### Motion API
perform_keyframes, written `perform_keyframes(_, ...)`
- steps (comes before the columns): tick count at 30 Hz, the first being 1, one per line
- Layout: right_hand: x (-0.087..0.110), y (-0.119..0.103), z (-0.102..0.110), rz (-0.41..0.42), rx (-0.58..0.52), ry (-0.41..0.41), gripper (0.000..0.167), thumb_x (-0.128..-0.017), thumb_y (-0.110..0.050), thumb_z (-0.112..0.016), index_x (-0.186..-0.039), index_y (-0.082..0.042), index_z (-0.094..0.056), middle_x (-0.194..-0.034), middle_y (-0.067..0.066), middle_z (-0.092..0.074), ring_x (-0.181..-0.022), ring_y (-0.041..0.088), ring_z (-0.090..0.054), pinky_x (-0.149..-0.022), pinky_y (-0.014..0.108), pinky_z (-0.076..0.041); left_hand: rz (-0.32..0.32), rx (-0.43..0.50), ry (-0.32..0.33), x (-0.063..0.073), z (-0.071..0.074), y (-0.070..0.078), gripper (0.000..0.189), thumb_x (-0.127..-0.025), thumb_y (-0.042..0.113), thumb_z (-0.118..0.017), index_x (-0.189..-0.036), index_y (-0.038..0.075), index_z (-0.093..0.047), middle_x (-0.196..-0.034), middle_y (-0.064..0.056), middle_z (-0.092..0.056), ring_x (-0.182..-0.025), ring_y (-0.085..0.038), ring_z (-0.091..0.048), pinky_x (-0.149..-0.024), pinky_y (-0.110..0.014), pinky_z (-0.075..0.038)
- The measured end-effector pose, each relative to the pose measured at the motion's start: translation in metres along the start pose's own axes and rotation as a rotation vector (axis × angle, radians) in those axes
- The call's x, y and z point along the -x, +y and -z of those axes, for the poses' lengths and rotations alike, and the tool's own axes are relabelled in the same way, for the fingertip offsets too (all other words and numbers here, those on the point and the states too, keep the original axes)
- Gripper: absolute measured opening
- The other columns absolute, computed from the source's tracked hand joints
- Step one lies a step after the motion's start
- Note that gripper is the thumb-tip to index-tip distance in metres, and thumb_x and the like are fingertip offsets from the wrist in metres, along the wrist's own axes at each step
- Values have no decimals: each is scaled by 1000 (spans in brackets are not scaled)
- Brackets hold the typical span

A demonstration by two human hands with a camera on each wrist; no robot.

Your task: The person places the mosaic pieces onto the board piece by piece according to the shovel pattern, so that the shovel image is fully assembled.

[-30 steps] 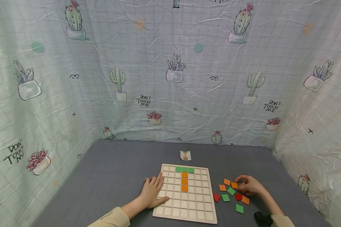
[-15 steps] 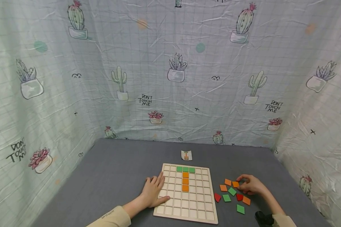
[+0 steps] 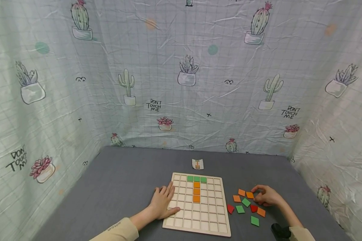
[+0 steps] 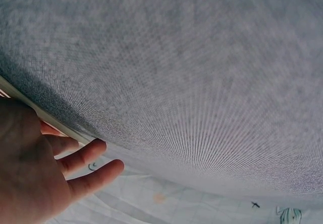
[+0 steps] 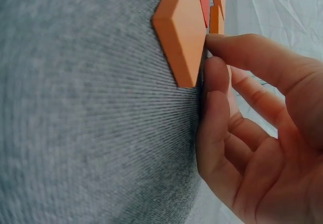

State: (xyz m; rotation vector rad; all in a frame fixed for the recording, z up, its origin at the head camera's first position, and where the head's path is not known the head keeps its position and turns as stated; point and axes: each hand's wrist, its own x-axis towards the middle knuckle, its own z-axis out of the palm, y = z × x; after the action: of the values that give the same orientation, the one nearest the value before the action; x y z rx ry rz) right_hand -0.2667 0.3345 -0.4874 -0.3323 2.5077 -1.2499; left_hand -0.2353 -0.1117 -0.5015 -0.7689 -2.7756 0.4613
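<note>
My left hand [image 3: 162, 202] lies on the left edge of a square wooden grid board [image 3: 212, 219], fingers spread and thumb stretched over its cells. The left wrist view shows the hand's [image 4: 30, 158] straight fingers along the board's edge. On the board, a row of green tiles [image 3: 196, 179] tops a column of orange tiles [image 3: 196, 191]. To the right of the board, my right hand [image 3: 266, 195] pinches the corner of an orange tile [image 3: 249, 194] among the loose tiles. In the right wrist view the hand's [image 5: 252, 113] other fingers are curled, close over the cloth.
Loose tiles lie around the right hand: green [image 3: 254, 221], red [image 3: 230, 209] and orange [image 3: 260, 212]. A small pattern card [image 3: 197, 164] lies behind the board. The table has a grey cloth [image 3: 132, 174]; a cactus-print curtain [image 3: 169, 100] encloses it.
The head view has shifted slightly. The right fingers have edged a little closer round the orange tile, which has moved slightly away from the person. My left hand stays on the board.
</note>
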Motion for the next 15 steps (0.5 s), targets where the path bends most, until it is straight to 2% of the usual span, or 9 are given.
perform_keyframes(9,-1,2,0,0,5,8,32,-80,-10,-62,-105,7,-51,-69,2,-58,-55,10,-50,-47,27,-42,0,3,-1,0,1,0,83,-80,71,-27,-134,10,-40,-142,-10,-35,-107,-23,-47,-77,-43,-35)
perform_keyframes(15,-1,2,1,-57,-47,-9,32,-80,-11,-61,-105,7,-50,-67,-2,-60,-54,9,-49,-48,26,-41,5,27,-9,-1,0,0,83,-81,71,-27,-135,10,-39,-143,-11,-34,-109,-23,-46,-80,-43,-35)
